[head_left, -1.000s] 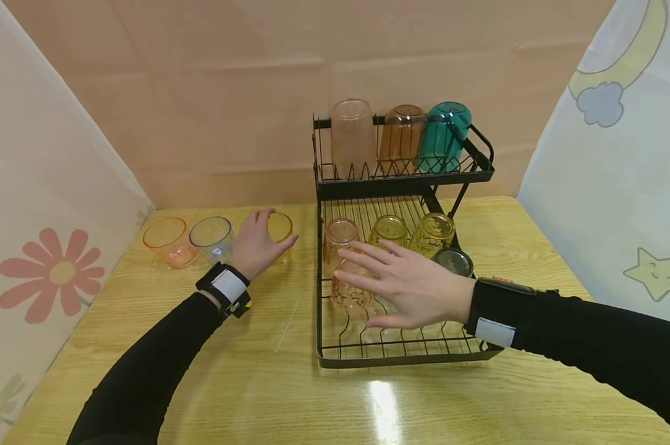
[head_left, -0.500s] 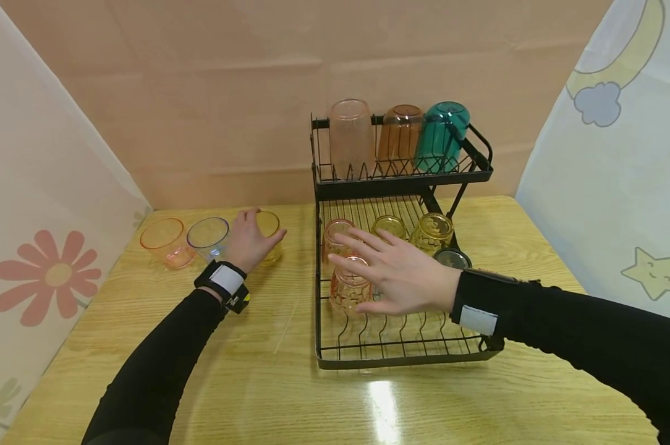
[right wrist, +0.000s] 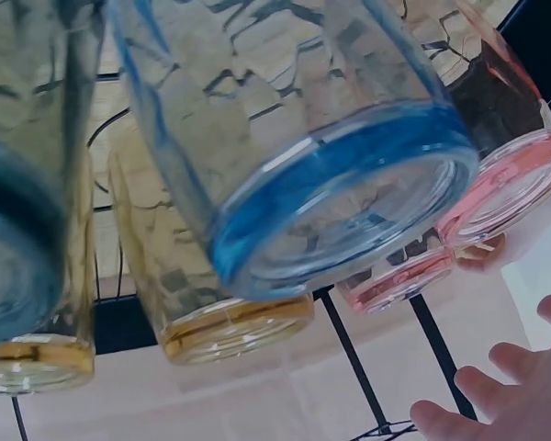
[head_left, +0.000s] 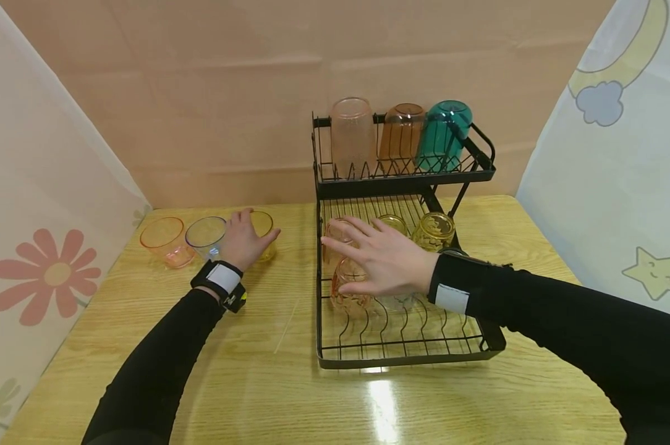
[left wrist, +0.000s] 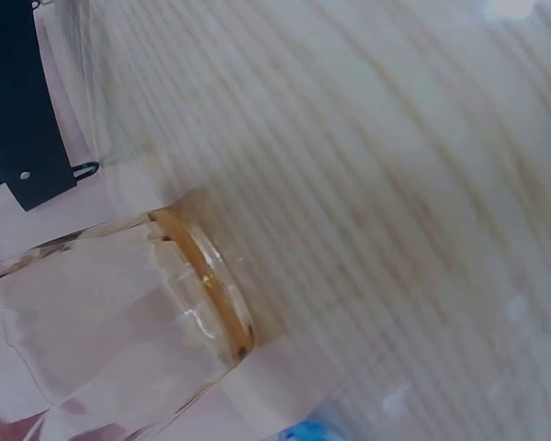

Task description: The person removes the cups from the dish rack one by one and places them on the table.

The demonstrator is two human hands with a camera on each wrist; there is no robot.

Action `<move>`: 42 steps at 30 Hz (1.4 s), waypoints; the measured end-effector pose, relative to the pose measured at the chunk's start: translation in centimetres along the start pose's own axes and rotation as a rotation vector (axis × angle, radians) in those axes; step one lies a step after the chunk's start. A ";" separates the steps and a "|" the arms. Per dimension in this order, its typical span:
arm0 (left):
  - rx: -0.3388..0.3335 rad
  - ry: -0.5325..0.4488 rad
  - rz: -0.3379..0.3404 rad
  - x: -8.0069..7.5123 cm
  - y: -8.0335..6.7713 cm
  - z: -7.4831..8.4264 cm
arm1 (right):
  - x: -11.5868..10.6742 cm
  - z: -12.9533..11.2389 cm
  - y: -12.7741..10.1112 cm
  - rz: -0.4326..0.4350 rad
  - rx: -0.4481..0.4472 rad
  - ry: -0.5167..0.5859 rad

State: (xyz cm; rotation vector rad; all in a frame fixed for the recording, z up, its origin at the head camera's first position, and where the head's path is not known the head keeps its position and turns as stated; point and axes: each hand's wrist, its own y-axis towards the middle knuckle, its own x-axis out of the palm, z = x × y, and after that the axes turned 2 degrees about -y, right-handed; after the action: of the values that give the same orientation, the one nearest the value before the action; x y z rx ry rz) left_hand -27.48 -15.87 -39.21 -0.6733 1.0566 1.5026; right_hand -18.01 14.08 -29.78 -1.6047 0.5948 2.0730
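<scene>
I see the wooden table [head_left: 268, 377] bare across the lower half of the head view, from the front edge up to the wrists; that is the open room. A flower-print screen [head_left: 40, 185] walls the left edge, a moon-and-star screen [head_left: 619, 154] the right. The black 2-tier dish rack [head_left: 402, 361] fills the centre right.

My left hand [head_left: 241, 242], at centre left, curls its fingers round the yellow glass [head_left: 264, 227], which stands upright on the table just left of the rack; that grip is closed on it. In the left wrist view the glass's amber rim sits close to the lens. Left of it stand a clear blue-rimmed glass [head_left: 206, 235] and an orange glass [head_left: 165, 240], side by side.

My right hand [head_left: 382, 259] hovers flat over the rack's lower tier, fingers spread and straight, grip released, holding nothing. Under the fingers sits an upturned pink glass [head_left: 346, 290]; whether they touch it I cannot tell. 3 tall cups stand upside down on the upper tier, the teal cup [head_left: 443, 136] rightmost.
</scene>
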 end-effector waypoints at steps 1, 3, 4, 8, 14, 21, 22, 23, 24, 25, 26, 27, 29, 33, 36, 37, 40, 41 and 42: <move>0.001 0.014 0.002 0.0 0.1 -0.1 | 0.0 0.0 0.2 -0.015 0.009 0.011; 0.015 0.048 0.006 -0.1 0.2 -0.1 | 0.1 -0.2 0.4 -0.042 0.020 0.033; 0.029 0.066 0.010 -0.1 0.2 -0.1 | 0.1 -0.3 0.5 -0.054 0.023 0.042; 0.104 0.140 0.023 -0.6 0.1 0.1 | 0.2 -0.8 0.8 -0.086 0.017 0.069; 0.232 0.255 0.073 -1.7 -0.2 0.3 | 0.6 -1.4 0.8 -0.099 0.001 0.079; 0.332 0.272 0.173 -4.3 -0.3 0.2 | 1.0 -1.8 0.6 -0.092 -0.005 0.073; 0.334 0.269 0.177 -4.7 -0.4 0.2 | 1.0 -1.8 0.6 -0.093 -0.005 0.076; 0.337 0.268 0.178 -5.2 -0.5 0.3 | 1.0 -1.8 0.6 -0.094 -0.004 0.078; 0.337 0.269 0.179 -5.6 -0.7 0.3 | 1.1 -1.9 0.5 -0.093 -0.004 0.084; 0.343 0.267 0.181 -5.9 -0.9 0.5 | 1.1 -1.9 0.5 -0.093 -0.005 0.086; 0.348 0.266 0.182 -6.2 -1.2 0.7 | 1.2 -2.0 0.5 -0.092 -0.005 0.086; 0.357 0.258 0.183 -6.4 -1.5 0.9 | 1.2 -2.0 0.4 -0.093 -0.005 0.086; 0.380 0.228 0.183 -6.6 -2.2 1.5 | 1.3 -2.1 0.3 -0.092 -0.004 0.084; 0.411 0.122 0.141 -6.5 -3.7 2.9 | 1.5 -2.3 0.1 -0.092 0.012 0.107; 0.414 0.028 0.091 -6.6 -4.7 3.8 | 1.7 -2.5 0.0 -0.103 0.034 0.147; 0.415 -0.004 0.076 -6.6 -5.0 4.1 | 1.7 -2.5 -0.1 -0.107 0.041 0.158; 0.411 -0.088 0.032 -6.7 -5.6 4.8 | 2.0 -2.6 -0.1 -0.102 0.062 0.191; 0.408 -0.113 0.015 -6.8 -5.8 5.0 | 2.1 -2.6 -0.1 -0.096 0.065 0.202; 0.406 -0.134 0.000 -6.8 -6.0 5.1 | 2.2 -2.6 0.0 -0.091 0.070 0.212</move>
State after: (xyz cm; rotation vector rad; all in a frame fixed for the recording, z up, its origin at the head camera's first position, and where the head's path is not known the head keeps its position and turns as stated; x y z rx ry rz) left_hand -19.55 -14.55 -32.61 -0.2844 1.2100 1.2608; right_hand -16.47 12.78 -32.55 -1.7894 0.6454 1.8114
